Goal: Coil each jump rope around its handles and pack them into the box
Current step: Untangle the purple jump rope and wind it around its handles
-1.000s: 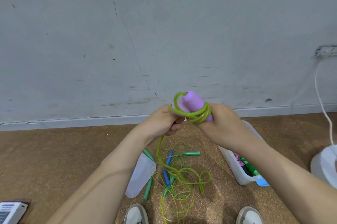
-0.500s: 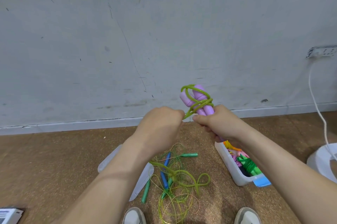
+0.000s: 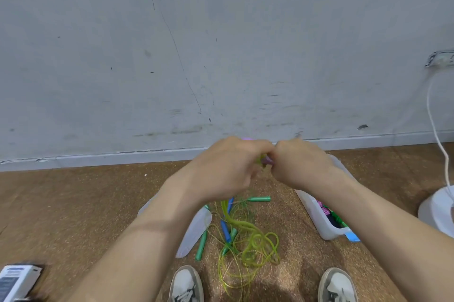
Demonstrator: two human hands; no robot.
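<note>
Mid-frame, the purple handles [image 3: 268, 160] show only as slivers, mostly hidden. Their yellow-green rope [image 3: 242, 224] drops to a loose tangle on the floor at lower centre, among a green handle [image 3: 260, 198] and a blue handle [image 3: 225, 230]. The white box [image 3: 315, 217] sits open at lower right, with coiled ropes [image 3: 328, 213] inside.

brown speckled floor [image 3: 73, 203], tangled jump ropes [image 3: 245, 247], clear lid [image 3: 194, 235] left, open box [image 3: 317, 218] right

Scuffed grey wall [image 3: 221, 44] met speckled brown floor [image 3: 73, 203]; white cable [image 3: 432, 117] ran from a wall-mounted power strip [image 3: 441, 58] down to a round white base [image 3: 437, 213] (cut off by the frame), labelled white packet [image 3: 17, 279] lower left.
</note>
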